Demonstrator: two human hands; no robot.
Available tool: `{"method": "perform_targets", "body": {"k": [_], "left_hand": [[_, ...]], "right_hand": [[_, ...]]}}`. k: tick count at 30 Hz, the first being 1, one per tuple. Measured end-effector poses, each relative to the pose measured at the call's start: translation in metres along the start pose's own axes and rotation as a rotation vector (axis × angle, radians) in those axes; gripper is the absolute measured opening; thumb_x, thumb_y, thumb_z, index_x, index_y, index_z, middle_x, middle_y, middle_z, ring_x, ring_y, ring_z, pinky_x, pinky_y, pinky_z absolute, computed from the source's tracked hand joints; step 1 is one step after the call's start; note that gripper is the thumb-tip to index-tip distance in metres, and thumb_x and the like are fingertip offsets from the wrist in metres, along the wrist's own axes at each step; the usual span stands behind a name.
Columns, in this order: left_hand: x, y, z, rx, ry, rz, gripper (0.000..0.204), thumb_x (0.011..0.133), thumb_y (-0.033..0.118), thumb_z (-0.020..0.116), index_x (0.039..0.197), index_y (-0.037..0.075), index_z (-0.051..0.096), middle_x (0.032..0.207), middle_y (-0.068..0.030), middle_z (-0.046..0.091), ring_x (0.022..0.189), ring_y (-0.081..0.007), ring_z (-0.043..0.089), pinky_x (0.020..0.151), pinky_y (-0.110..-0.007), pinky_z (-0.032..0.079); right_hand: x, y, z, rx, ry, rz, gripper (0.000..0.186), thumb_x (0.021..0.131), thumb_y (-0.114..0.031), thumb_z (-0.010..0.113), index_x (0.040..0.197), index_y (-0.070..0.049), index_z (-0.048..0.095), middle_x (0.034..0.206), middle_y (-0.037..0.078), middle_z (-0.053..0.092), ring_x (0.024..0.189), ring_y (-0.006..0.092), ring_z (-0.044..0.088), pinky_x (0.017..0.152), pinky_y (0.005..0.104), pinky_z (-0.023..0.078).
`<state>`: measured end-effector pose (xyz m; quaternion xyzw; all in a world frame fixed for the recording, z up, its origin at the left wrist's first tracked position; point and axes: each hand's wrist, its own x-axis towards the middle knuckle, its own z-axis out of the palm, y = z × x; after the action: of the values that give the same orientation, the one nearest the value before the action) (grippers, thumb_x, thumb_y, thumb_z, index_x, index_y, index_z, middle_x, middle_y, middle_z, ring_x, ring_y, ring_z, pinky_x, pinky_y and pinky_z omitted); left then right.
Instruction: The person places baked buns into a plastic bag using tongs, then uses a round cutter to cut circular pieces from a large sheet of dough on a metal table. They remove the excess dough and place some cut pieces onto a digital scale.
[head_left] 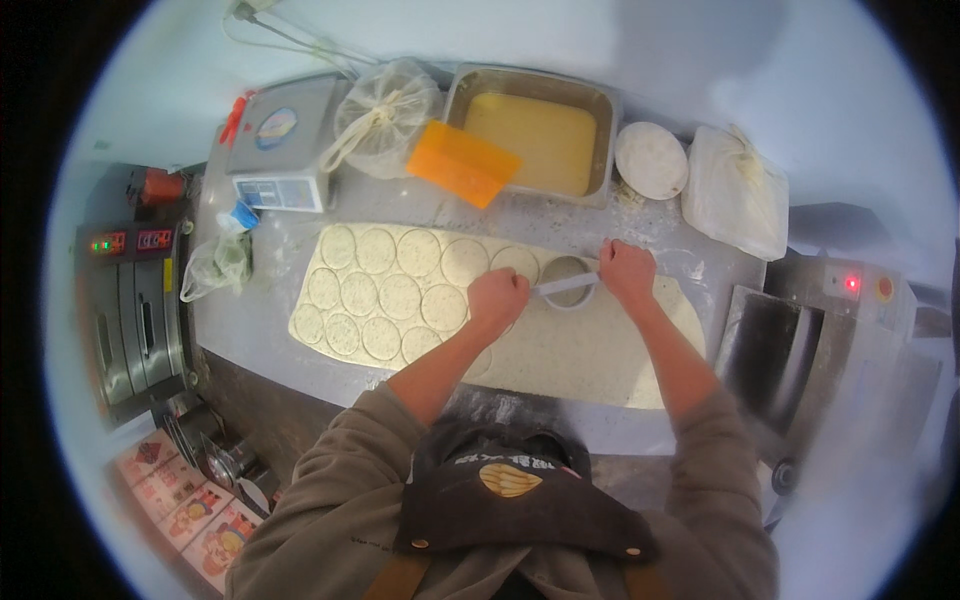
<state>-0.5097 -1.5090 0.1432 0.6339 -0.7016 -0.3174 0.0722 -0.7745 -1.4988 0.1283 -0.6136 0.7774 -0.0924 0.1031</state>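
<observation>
A large sheet of pale, speckled dough [610,350] is spread over the worktable. Rows of round cuts [380,293] mark its left and middle part; the right part is uncut. On the dough, at its middle near the far edge, stands a round ring cutter [562,303] with a pale bar across its top. My left hand [499,299] is closed round the bar's left end, and my right hand [628,271] grips its right end. The left hand hides some of the cuts beneath it. Whether the ring has gone through the dough, I cannot tell.
Along the table's back stand a scale [285,140], a tied plastic bag [388,115], an orange scraper [464,163], a metal tray of yellow liquid [607,150], a round white lid-like disc [651,161] and a wrapped white block [735,190]. Machines flank both sides.
</observation>
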Motion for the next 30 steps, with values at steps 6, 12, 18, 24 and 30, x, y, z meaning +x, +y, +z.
{"method": "perform_targets", "body": {"k": [6, 12, 18, 24, 30], "left_hand": [[-0.001, 0.002, 0.000, -0.015, -0.001, -0.017, 0.036, 0.092, 0.030, 0.054, 0.076, 0.003, 0.071, 0.076, -0.0217, 0.070, 0.075, -0.0436, 0.069, 0.071, -0.055, 0.054], [0.006, -0.013, 0.020, 0.067, -0.062, 0.020, 0.036, 0.093, 0.031, 0.054, 0.080, 0.004, 0.072, 0.079, -0.0212, 0.072, 0.076, -0.0437, 0.069, 0.071, -0.056, 0.054], [0.009, -0.009, 0.020, 0.154, -0.072, 0.045, 0.036, 0.094, 0.032, 0.053, 0.080, 0.004, 0.072, 0.080, -0.0208, 0.072, 0.078, -0.0421, 0.070, 0.073, -0.055, 0.054], [-0.024, -0.005, 0.009, 0.029, 0.084, 0.095, 0.032, 0.090, 0.031, 0.058, 0.078, 0.005, 0.071, 0.077, -0.0204, 0.071, 0.075, -0.0419, 0.069, 0.068, -0.054, 0.053], [-0.093, -0.033, 0.010, 0.008, 0.121, 0.035, 0.028, 0.087, 0.029, 0.060, 0.075, 0.006, 0.070, 0.075, -0.0205, 0.070, 0.072, -0.0426, 0.069, 0.066, -0.054, 0.052]], "right_hand": [[0.000, -0.002, -0.004, -0.006, -0.014, -0.004, 0.039, 0.100, -0.032, 0.054, 0.079, -0.005, 0.074, 0.077, 0.021, 0.072, 0.072, 0.0441, 0.069, 0.075, 0.0556, 0.052], [-0.003, 0.010, 0.025, -0.015, 0.113, -0.058, 0.033, 0.096, -0.028, 0.057, 0.073, -0.007, 0.070, 0.069, 0.019, 0.068, 0.068, 0.0425, 0.066, 0.069, 0.0552, 0.049], [-0.008, 0.011, 0.035, 0.056, 0.290, -0.111, 0.030, 0.090, -0.025, 0.059, 0.067, -0.007, 0.065, 0.066, 0.018, 0.063, 0.065, 0.0419, 0.061, 0.062, 0.0544, 0.044], [-0.023, -0.007, -0.008, 0.155, 0.420, -0.110, 0.030, 0.089, -0.022, 0.064, 0.063, -0.008, 0.061, 0.061, 0.017, 0.059, 0.063, 0.0401, 0.058, 0.061, 0.0512, 0.041], [-0.097, -0.028, -0.016, 0.172, 0.300, -0.093, 0.028, 0.089, -0.021, 0.066, 0.065, -0.007, 0.061, 0.062, 0.016, 0.059, 0.064, 0.0375, 0.059, 0.063, 0.0502, 0.042]]}}
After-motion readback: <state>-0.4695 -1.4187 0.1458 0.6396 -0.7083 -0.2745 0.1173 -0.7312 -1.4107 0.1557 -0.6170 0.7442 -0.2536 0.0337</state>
